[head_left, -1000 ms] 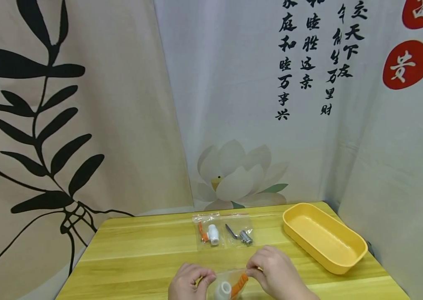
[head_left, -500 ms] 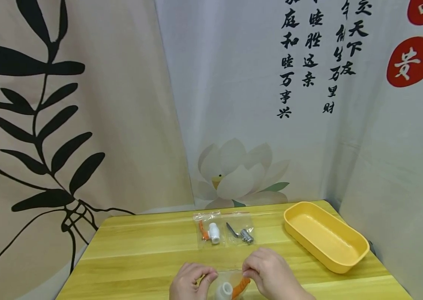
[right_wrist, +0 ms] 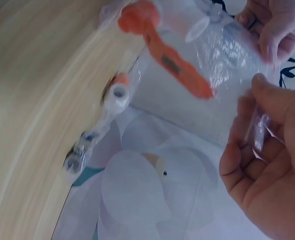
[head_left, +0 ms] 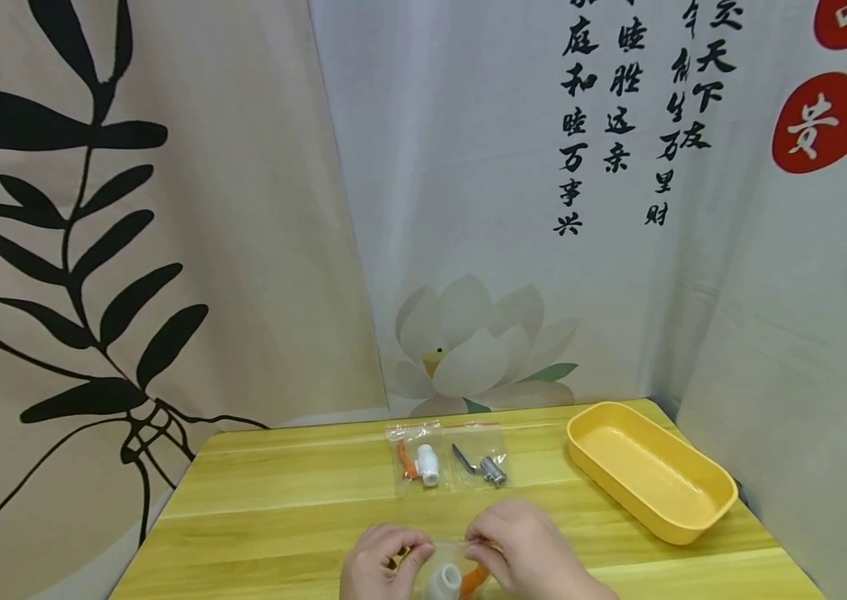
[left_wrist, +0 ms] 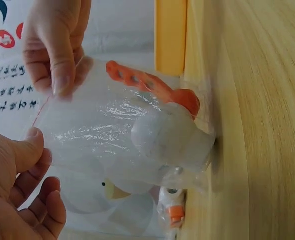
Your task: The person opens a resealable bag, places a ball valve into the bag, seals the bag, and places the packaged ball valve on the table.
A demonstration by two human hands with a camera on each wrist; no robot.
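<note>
Near the table's front edge, both hands pinch the top edge of a clear zip bag (left_wrist: 92,120). Inside it are a white plastic pipe fitting (left_wrist: 162,132) and an orange lever handle (left_wrist: 152,87). My left hand (head_left: 384,565) grips the bag's left upper corner between thumb and forefinger. My right hand (head_left: 532,546) pinches the same edge farther right, its other fingers curled, as the right wrist view shows. The bag hangs upright below the fingers, with its bottom down near the wood in the left wrist view. In the head view its lower part is cut off by the frame.
Farther back on the wooden table (head_left: 266,500) lie two small clear bags: one with a white fitting (head_left: 428,467) and an orange handle, the other with a metal fitting (head_left: 493,472) and a dark lever. A yellow tray (head_left: 649,500) stands at right. A printed curtain (head_left: 483,208) hangs behind.
My right hand has moved left along the bag's top edge, closer to the left hand. The left hand has stayed nearly in place, and the back bags and tray are unmoved.
</note>
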